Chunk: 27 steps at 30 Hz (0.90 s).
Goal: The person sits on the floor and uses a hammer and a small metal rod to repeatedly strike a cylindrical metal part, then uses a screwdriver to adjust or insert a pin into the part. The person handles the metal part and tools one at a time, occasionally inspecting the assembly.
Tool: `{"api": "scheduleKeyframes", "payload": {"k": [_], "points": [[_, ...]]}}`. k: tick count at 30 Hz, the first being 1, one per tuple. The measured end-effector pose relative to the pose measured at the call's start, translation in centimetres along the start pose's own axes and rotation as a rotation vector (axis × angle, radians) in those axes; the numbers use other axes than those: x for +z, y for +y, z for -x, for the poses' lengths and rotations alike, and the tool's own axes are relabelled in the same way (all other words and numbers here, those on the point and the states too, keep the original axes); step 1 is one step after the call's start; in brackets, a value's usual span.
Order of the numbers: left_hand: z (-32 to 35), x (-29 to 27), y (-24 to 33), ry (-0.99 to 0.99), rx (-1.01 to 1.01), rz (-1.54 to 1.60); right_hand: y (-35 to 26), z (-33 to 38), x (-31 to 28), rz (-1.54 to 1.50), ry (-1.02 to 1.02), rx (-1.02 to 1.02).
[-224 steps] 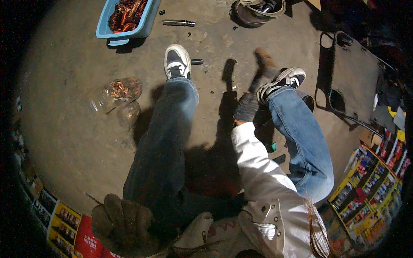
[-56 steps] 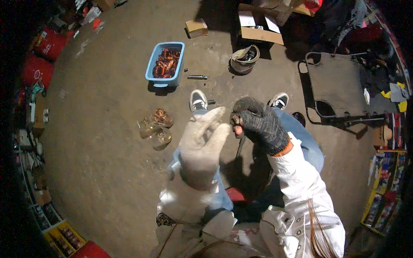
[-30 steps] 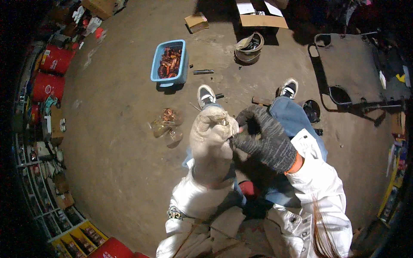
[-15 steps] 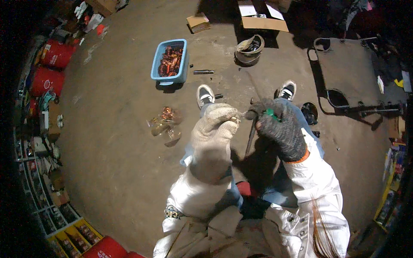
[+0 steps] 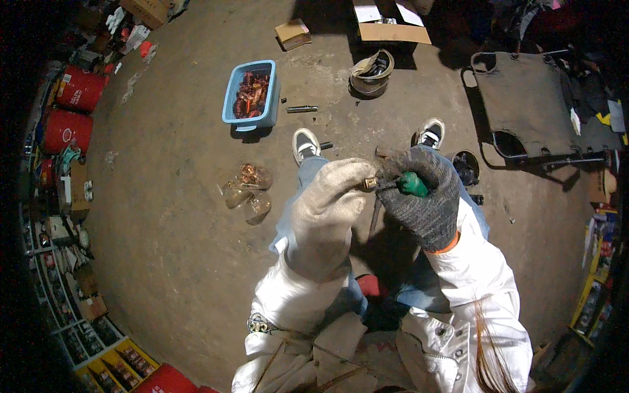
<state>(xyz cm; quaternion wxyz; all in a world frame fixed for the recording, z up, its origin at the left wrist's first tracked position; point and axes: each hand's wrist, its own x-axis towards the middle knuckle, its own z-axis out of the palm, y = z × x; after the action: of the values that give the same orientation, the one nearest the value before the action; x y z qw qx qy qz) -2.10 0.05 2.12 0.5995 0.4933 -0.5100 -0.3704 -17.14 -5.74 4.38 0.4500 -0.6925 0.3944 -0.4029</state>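
My left hand, in a white knit glove, pinches a small brass-coloured piece between thumb and fingertips. My right hand, gloved in dark grey with an orange cuff, is closed round a dark object with a green part; its kind is mostly hidden by the fingers. The two hands meet in front of me at the brass-coloured piece. A thin dark rod shows below them, and I cannot tell whether it is part of the held object. On the floor to the left lie clear bags with copper-coloured pieces.
A blue plastic bin of copper-coloured parts stands ahead, beside a metal tube. Further right are a bucket and an open cardboard box. A folding cot-like frame stands right. Red drums and shelves line the left.
The green part shows more fully in my right hand, and the brass-coloured piece now shows at my left fingertips. The view has shifted slightly, moving the floor things a little left.
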Motion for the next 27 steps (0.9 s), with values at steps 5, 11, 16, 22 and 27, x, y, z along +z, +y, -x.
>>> {"api": "scheduleKeyframes", "payload": {"k": [5, 11, 16, 22, 27], "points": [[0.2, 0.8, 0.1, 0.07, -0.135, 0.235, 0.6, 0.2, -0.1, 0.035, 0.03, -0.114], [0.2, 0.8, 0.1, 0.077, -0.326, 0.69, 0.9, 0.6, 0.4, 0.023, 0.033, -0.139], [0.1, 0.5, 0.1, -0.004, -0.391, 0.891, 0.3, 0.1, 0.1, -0.058, -0.002, -0.145], [0.2, 0.2, -0.5, -0.045, -0.555, 0.909, 0.6, -0.7, -1.1, -0.065, -0.243, -0.16], [0.1, 0.1, -1.7, -0.076, -0.379, 0.784, 1.4, -0.3, -0.7, -0.019, -0.213, -0.163]]}}
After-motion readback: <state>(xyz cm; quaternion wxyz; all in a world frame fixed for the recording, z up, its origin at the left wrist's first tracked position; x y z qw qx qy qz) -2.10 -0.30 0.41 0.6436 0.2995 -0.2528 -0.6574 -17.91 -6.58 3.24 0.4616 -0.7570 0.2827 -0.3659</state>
